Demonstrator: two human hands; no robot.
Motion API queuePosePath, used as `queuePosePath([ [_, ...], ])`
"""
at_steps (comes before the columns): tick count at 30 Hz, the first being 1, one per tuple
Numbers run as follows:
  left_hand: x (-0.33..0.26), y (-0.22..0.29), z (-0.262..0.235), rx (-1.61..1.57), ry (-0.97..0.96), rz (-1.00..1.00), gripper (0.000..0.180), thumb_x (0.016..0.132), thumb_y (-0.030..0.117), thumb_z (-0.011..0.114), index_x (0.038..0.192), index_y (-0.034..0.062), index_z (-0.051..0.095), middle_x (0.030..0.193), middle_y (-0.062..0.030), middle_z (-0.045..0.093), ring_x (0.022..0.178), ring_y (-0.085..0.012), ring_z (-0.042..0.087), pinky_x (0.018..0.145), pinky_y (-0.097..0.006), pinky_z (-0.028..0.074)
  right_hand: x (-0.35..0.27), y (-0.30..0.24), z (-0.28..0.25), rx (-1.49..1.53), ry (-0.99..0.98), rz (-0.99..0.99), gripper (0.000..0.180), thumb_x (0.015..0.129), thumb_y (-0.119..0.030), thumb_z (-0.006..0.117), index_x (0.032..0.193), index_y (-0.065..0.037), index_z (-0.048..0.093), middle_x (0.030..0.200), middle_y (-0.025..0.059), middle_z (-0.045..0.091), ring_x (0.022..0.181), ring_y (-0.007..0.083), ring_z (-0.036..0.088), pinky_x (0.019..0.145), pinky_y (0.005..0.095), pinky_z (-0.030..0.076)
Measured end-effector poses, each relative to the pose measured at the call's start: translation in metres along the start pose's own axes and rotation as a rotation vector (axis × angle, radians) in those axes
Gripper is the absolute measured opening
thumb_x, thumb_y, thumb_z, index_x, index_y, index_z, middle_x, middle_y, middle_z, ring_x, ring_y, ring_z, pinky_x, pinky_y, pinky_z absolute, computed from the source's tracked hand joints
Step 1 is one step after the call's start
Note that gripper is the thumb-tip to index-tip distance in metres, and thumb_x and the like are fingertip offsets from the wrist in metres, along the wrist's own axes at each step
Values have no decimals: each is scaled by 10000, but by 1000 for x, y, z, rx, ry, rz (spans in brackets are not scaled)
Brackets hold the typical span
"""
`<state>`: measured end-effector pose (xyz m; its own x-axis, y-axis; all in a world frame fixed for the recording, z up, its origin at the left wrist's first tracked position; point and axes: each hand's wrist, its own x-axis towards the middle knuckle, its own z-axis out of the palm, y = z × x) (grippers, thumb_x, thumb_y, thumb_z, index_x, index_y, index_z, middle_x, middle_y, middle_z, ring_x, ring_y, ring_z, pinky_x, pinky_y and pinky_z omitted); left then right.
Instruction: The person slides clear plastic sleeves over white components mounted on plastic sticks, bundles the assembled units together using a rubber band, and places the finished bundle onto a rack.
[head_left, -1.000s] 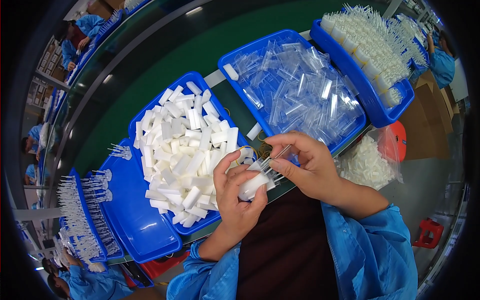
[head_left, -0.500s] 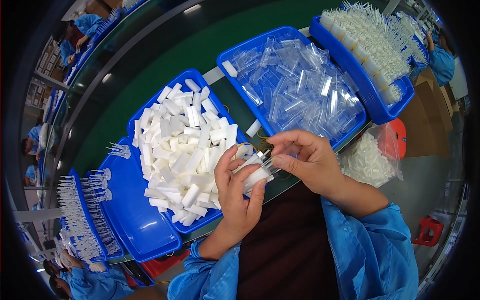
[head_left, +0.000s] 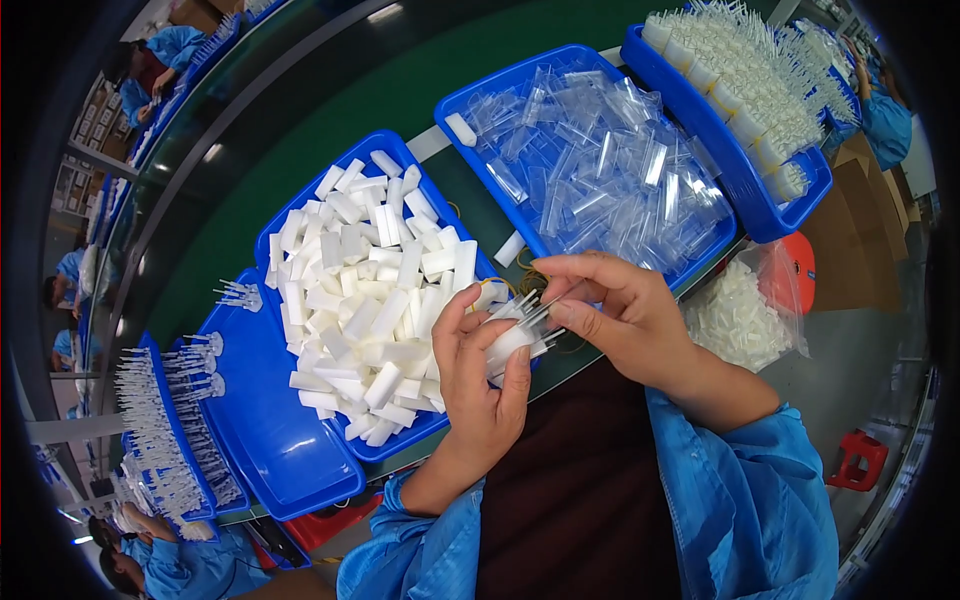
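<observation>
My left hand (head_left: 480, 375) is closed around a small bundle of white pieces (head_left: 507, 345) with thin, clear-looking stems, near the front corner of the block tray. The stems point up and to the right. My right hand (head_left: 625, 315) comes in from the right, thumb and forefinger pinched together at the stem tips. What exactly lies between those fingertips is too small to make out. Left of the hands, a blue tray (head_left: 400, 150) is heaped with white rectangular blocks (head_left: 375, 300). Beyond them, another blue tray (head_left: 470, 92) holds clear plastic sleeves (head_left: 610, 170).
A blue bin (head_left: 765, 225) of banded stemmed bundles stands far right. On the left lie a blue tray (head_left: 290, 450) with a few stemmed pieces and a filled bin (head_left: 185, 440). A plastic bag (head_left: 740, 315) of white pieces sits right, above a red stool (head_left: 858, 460). Co-workers sit around.
The clear piece at my right fingertips no longer shows distinctly. The stems in my left hand are now more visible and fanned. Both hands have shifted only slightly.
</observation>
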<state>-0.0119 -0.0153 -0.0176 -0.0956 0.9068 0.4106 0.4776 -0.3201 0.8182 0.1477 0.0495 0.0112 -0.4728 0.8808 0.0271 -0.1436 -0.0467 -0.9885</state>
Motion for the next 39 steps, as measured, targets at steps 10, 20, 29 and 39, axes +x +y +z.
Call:
queuePosePath([
  [10, 1, 3, 0, 37, 30, 37, 197, 847, 58, 544, 1024, -18, 499, 1256, -219, 393, 1044, -266, 495, 893, -345, 391, -2, 3, -1, 88, -1, 109, 321, 840, -9, 601, 1154, 29, 547, 982, 98, 567, 884, 134, 583, 783, 246, 495],
  [20, 1, -5, 0, -83, 73, 47, 157, 859, 88, 524, 979, -9, 548, 1244, -236, 415, 966, -276, 475, 838, -360, 401, -9, 13, 10, -33, 83, -146, 238, 809, -26, 644, 1034, 37, 597, 935, 105, 586, 817, 135, 622, 712, 216, 494],
  [29, 0, -4, 2, -16, 47, 76, 109, 866, 60, 505, 946, -3, 547, 1219, -240, 430, 954, -287, 474, 824, -372, 405, -10, 12, 9, -127, 92, -244, 194, 794, -17, 657, 980, 26, 626, 891, 118, 601, 806, 141, 629, 677, 213, 502],
  [39, -2, -6, 3, 37, -11, 85, 192, 891, 129, 517, 1015, -17, 505, 1244, -258, 382, 1004, -333, 457, 856, -408, 385, -5, -10, 2, -80, 21, 73, 227, 776, 13, 669, 988, 46, 595, 938, 125, 607, 874, 164, 616, 768, 244, 496],
])
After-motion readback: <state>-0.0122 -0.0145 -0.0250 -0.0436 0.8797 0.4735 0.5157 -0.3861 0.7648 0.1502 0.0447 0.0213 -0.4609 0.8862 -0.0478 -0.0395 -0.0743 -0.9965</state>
